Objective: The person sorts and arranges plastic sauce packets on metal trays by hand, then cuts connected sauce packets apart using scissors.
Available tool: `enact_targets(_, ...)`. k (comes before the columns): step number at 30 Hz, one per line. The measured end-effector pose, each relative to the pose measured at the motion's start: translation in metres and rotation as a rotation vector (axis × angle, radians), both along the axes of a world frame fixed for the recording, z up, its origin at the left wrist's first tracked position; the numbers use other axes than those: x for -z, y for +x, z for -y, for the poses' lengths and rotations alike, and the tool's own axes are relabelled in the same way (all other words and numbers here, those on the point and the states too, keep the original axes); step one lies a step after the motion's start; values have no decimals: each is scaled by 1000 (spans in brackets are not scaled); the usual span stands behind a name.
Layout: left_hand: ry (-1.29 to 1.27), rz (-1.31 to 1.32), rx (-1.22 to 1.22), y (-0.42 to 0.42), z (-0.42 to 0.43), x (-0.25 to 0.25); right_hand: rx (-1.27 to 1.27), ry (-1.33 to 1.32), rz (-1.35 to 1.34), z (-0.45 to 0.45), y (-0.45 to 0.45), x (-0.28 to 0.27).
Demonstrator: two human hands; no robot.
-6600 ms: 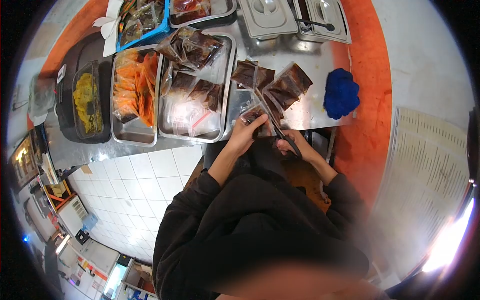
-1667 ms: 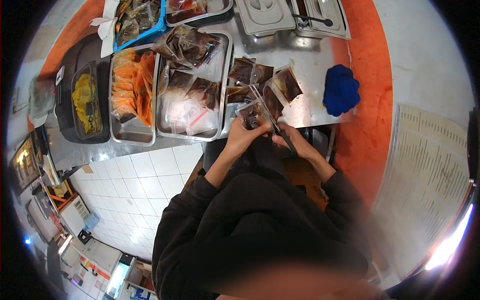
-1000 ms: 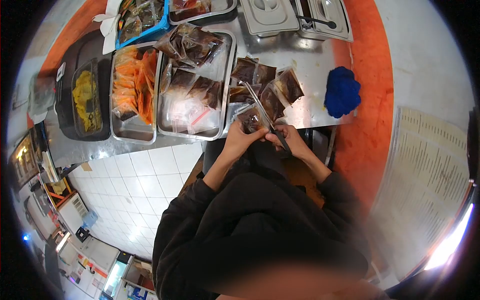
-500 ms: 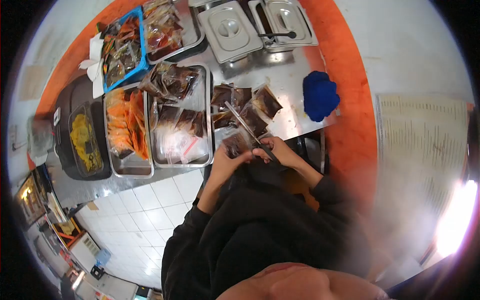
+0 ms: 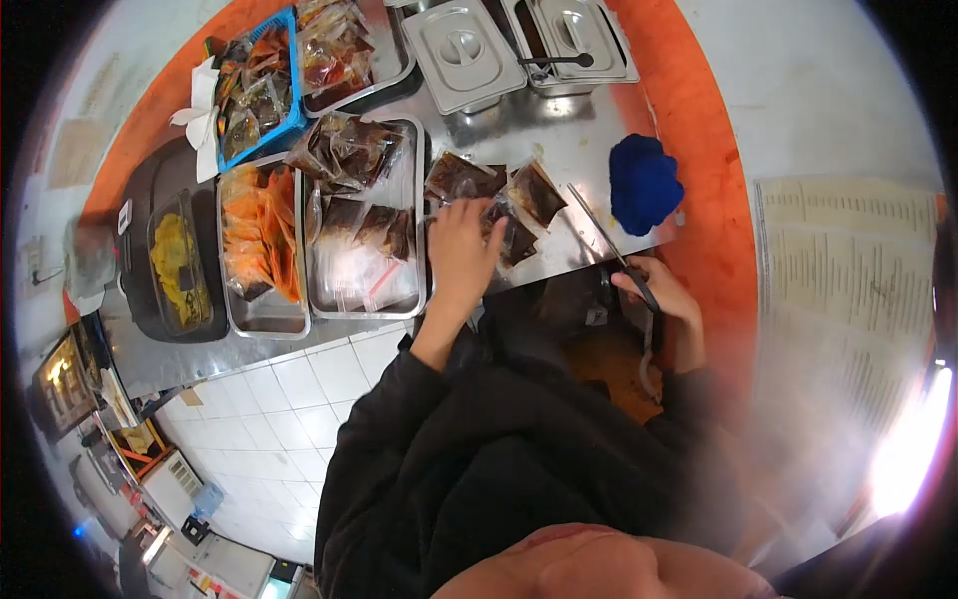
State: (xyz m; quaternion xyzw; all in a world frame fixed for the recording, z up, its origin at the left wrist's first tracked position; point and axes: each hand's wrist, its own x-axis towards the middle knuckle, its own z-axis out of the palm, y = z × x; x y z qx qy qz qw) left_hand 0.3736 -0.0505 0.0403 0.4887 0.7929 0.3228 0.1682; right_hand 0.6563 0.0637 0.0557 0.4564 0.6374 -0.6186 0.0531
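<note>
Dark sauce packets (image 5: 539, 195) lie in a loose group on the steel table (image 5: 499, 135). Over the near left part of the group is my left hand (image 5: 466, 245), its fingers apart on or just above the packets; the fingertips partly hide what they touch. To the right, my right hand (image 5: 659, 287) is closed round the black handles of the scissors (image 5: 599, 228). The blades point up and left over the table's front edge, beside the packets. More dark packets (image 5: 349, 155) fill part of the steel tray (image 5: 418, 200) left of my left hand, with clear plastic bags near its front.
A tray of orange packets (image 5: 257, 230) and a black case with a yellow-filled container (image 5: 175, 265) stand left. Behind are a blue basket (image 5: 297, 85), a tray of reddish packets (image 5: 334, 60) and lidded steel pans (image 5: 464, 50). A blue cloth (image 5: 644, 185) lies at the right.
My left hand has let go of the packet it held by the scissors and moved up onto the group. My right hand has moved right with the scissors. The view has tilted.
</note>
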Motion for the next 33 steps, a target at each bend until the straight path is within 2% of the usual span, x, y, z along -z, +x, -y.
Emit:
enact_targets(2,-57,-361,35,8,-15,17,-66,-6,57,-2,4,-3)
enact_targets(4,-100,-378,20,9,-24,22,-120,-7,112,-4,5,-8)
enact_targets(7,-197,-402,151,4,-28,22,-213,-60,176,-2,13,-7)
enact_targets(9,163,-319,298,-6,-27,18,-218,-56,182,-1,19,0)
enact_targets(10,158,-318,301,-4,-28,12,-216,-62,181,0,18,-1)
enact_targets(12,-23,542,208,1,-25,0,-203,-120,131,3,13,-5)
enact_targets(13,138,603,197,3,-24,19,-202,-125,131,6,12,-1)
enact_targets(14,135,603,197,1,-21,23,-196,-156,75,10,11,7)
enact_targets(16,-87,896,23,-6,-16,27,-187,-191,16,16,8,20)
enact_targets(20,147,1280,1,1,-5,41,-207,-279,-112,19,-9,19)
enact_targets(22,131,1251,31,3,2,40,-243,-280,-127,20,-21,18)
enact_targets(27,131,1193,62,0,9,36,-183,-495,-294,24,-40,24)
enact_targets(29,89,1103,84,-7,12,40,-168,-515,-311,27,-44,24)
enact_targets(33,91,1105,149,-16,15,38,-112,-467,-297,37,-53,18)
